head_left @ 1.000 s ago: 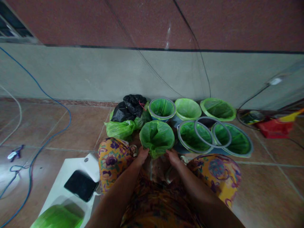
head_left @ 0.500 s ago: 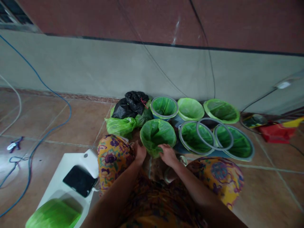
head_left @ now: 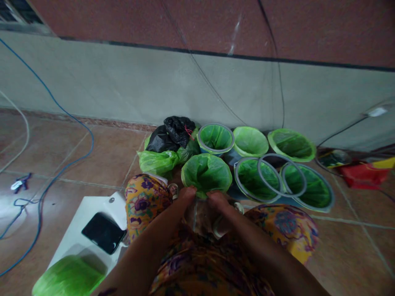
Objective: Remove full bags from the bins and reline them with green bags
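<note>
Between my knees stands a bin lined with a green garbage bag (head_left: 206, 170), the bag folded over its rim. At the near left of that rim, my left hand (head_left: 187, 195) is closed on the bag's edge. My right hand (head_left: 217, 200) grips the same edge just to the right, a short gap away. Some fingertips are hidden behind the plastic. Close by on the right is another lined bin (head_left: 257, 180), with a loose grey ring (head_left: 281, 174) lying across it and its neighbour.
More green-lined bins (head_left: 291, 144) stand along the wall. Black and green tied bags (head_left: 162, 139) lie to the left. A white stool (head_left: 72, 224) carries a dark phone (head_left: 103, 233) and a bundle of green bags (head_left: 68, 277). A blue cable (head_left: 51, 187) crosses the floor; a red dustpan (head_left: 364, 175) lies far right.
My left hand has moved right and up from beside my knee onto the bag's near edge. My right hand has lowered slightly along the rim. The view has shifted a little.
</note>
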`<state>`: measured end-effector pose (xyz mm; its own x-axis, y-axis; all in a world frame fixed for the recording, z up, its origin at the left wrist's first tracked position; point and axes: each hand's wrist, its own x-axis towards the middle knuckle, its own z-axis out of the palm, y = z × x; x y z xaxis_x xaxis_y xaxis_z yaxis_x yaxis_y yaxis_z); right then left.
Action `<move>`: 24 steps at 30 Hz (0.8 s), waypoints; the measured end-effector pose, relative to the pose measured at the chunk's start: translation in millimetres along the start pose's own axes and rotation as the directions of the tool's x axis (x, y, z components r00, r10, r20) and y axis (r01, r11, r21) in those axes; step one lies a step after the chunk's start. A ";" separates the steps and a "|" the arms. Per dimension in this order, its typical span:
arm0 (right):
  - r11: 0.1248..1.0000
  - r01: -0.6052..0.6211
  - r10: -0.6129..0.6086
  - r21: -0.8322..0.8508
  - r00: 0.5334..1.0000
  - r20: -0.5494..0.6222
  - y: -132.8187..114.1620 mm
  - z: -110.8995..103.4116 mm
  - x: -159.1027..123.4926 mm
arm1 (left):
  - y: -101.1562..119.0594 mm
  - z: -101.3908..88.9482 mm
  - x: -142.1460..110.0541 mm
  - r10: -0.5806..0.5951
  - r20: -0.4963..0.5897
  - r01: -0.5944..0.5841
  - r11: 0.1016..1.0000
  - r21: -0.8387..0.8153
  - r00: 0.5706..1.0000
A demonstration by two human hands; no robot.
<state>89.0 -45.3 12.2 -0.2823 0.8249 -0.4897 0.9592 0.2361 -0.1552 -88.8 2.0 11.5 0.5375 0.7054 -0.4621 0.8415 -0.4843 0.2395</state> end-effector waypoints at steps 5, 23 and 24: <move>0.996 0.048 -0.050 -0.072 0.998 -0.026 23.7 5.4 -2.6 | -20.0 -8.0 11.3 -0.012 0.013 0.011 0.998 0.065 1.000; 0.975 -0.210 0.214 0.072 0.976 -0.043 -26.1 17.2 1.0 | -17.2 -63.5 4.7 0.092 0.014 -0.093 0.985 0.143 0.996; 0.965 -0.244 0.248 0.096 0.968 -0.038 -38.5 16.3 5.8 | -12.8 -67.9 1.6 0.079 0.014 -0.081 0.986 0.146 0.997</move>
<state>50.3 -58.0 1.3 -0.0345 0.8766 -0.4801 0.9933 -0.0229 -0.1131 -95.0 44.5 65.7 0.6017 0.6572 -0.4539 0.7783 -0.6101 0.1484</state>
